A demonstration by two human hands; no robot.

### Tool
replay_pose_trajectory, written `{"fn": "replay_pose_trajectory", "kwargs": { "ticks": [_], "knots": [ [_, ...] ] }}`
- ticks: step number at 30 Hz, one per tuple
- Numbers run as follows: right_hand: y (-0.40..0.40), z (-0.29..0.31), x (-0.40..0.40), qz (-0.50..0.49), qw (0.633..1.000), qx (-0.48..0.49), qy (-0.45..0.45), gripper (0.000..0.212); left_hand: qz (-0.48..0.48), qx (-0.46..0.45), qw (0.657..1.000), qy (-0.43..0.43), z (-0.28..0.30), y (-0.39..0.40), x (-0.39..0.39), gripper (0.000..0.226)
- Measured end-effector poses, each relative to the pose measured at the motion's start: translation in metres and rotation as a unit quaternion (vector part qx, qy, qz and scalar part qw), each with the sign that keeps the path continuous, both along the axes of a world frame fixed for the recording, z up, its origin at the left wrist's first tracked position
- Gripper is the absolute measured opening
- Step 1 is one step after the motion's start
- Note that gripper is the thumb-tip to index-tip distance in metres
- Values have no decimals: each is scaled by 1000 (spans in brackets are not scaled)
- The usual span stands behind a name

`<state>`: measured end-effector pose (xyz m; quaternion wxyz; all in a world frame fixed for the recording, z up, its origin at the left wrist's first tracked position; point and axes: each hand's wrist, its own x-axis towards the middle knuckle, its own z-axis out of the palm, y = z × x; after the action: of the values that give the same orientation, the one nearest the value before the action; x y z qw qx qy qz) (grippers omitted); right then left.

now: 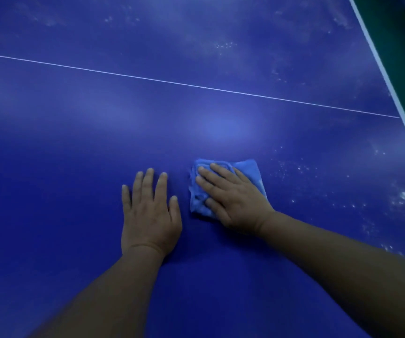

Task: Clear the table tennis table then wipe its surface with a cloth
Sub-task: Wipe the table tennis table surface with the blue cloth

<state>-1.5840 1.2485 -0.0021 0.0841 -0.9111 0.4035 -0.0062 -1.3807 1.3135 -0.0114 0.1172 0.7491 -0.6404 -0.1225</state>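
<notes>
Plainly both hands flat: left hand (149,219) on bare table (74,147), right hand (230,196) atop blue cloth (250,170).

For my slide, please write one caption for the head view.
Right hand presses cloth on table; left hand rests flat.

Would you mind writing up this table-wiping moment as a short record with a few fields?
surface: blue table tennis table, thin white line running across it
left hand: flat on the bare table, fingers straight
right hand: pressing flat on the cloth
cloth: blue, folded, lying on the table beside the left hand
dirt: pale specks to the right of the cloth and toward the far right edge
table edge: white border at right
</notes>
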Motion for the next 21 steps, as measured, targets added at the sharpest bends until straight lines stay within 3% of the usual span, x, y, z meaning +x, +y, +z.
{"fn": "replay_pose_trajectory", "kwargs": {
  "ticks": [7, 9, 12, 14, 15, 17, 19, 21],
  "knots": [
    [-118, 1, 6, -173, 985, 2, 18, 52, 1, 14, 999, -31, -1, -2, 0, 62],
    [-97, 1, 13, -123, 992, -17, 14, 52, 2, 1, 999, -33, -2, -2, 0, 61],
    [-41, -3, 13, 61, 998, -10, 20, 54, -4, -15, 999, -37, -2, -4, 1, 60],
    [-63, -1, 4, 126, 991, -13, 40, 53, -1, -19, 999, -45, -2, -4, 0, 60],
    [-86, 0, 2, 98, 994, -27, 47, 52, -2, -17, 999, -48, -2, -3, 0, 60],
    [-135, 7, 8, -73, 995, -10, 73, 51, -4, -14, 999, -47, -3, -3, 1, 60],
    [-161, 6, 27, -208, 973, -20, 94, 54, -2, -15, 999, -46, -3, -4, 1, 60],
    [-151, -4, 70, -190, 976, -54, 86, 57, 0, -19, 999, -44, -4, -5, 1, 61]
  ]
}}
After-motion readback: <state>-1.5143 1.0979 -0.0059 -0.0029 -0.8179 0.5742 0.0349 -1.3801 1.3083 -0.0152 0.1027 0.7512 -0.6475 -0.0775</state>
